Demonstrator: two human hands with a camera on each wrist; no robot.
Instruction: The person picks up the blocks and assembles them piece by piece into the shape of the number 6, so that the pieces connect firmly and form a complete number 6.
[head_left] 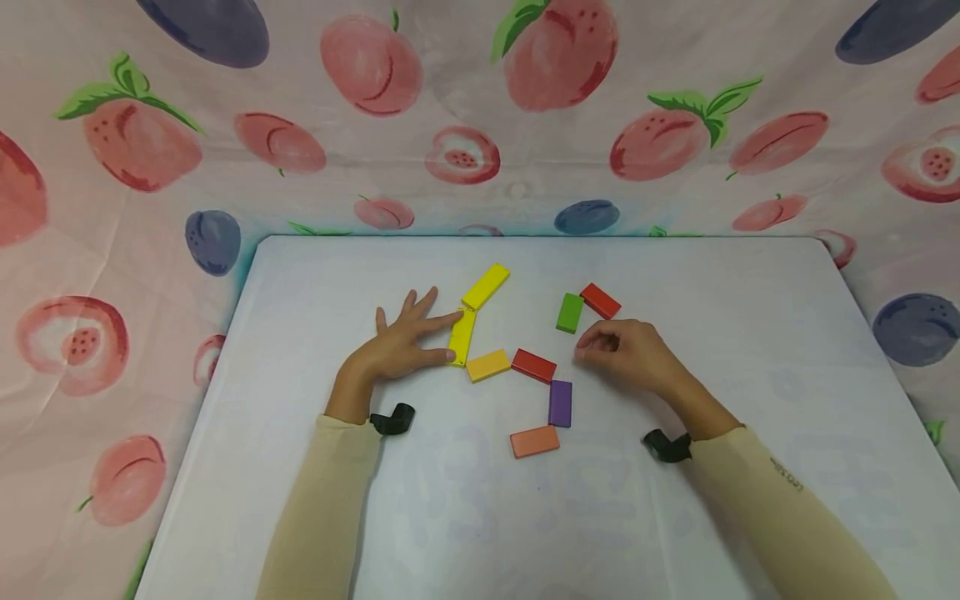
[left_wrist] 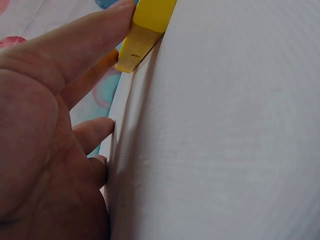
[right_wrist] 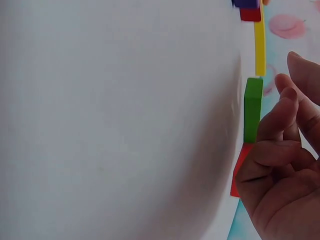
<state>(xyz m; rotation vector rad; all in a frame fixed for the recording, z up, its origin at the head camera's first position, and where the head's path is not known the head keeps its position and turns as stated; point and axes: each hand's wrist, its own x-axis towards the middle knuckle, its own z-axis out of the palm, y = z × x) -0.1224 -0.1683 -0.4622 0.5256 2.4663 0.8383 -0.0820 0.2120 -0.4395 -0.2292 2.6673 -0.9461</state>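
My left hand [head_left: 401, 342] has its fingers spread. Its thumb and index fingertips touch a bright yellow block [head_left: 464, 337], and the left wrist view shows the thumb against that yellow block [left_wrist: 152, 17]. My right hand [head_left: 630, 354] hovers above the table with loosely bent fingers. In the right wrist view, nothing shows between its thumb and index finger. Nearest to it are a green block [head_left: 570, 313], a red block [head_left: 601, 301] touching the green one's corner, and another red block [head_left: 534, 365].
A second bright yellow block [head_left: 486, 286] lies above the touched one. A darker yellow block [head_left: 488, 366], a purple block [head_left: 560, 403] and an orange block [head_left: 535, 442] continue the zigzag line. All lie flat on the white table [head_left: 450, 533], backed by a fruit-print cloth [head_left: 517, 192].
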